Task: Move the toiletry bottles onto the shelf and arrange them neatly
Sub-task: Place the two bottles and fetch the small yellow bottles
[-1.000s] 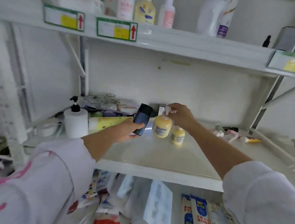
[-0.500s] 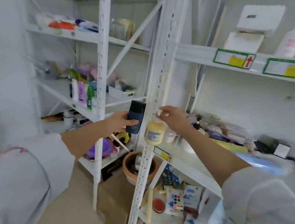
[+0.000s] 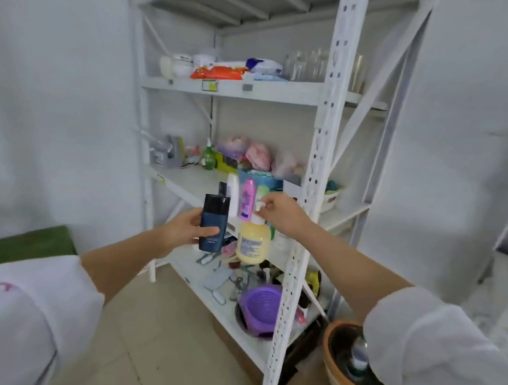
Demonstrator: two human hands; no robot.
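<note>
Nearest me, my left hand point(image 3: 183, 227) is wrapped around a dark blue bottle point(image 3: 212, 226), holding it upright in the air just in front of the white shelf rack point(image 3: 318, 173). Beside it, my right hand point(image 3: 281, 212) pinches the pump top of a yellow pump bottle point(image 3: 253, 243), which hangs below my fingers, also in front of the rack and clear of any shelf board. The two bottles are close together, the blue one to the left of the yellow. Behind them, on the rack's middle shelf, a white bottle point(image 3: 232, 190), a pink bottle point(image 3: 247, 198) and a green bottle point(image 3: 263, 192) stand in a row near the front edge. Lower on the rack sits a purple bowl point(image 3: 260, 309).
</note>
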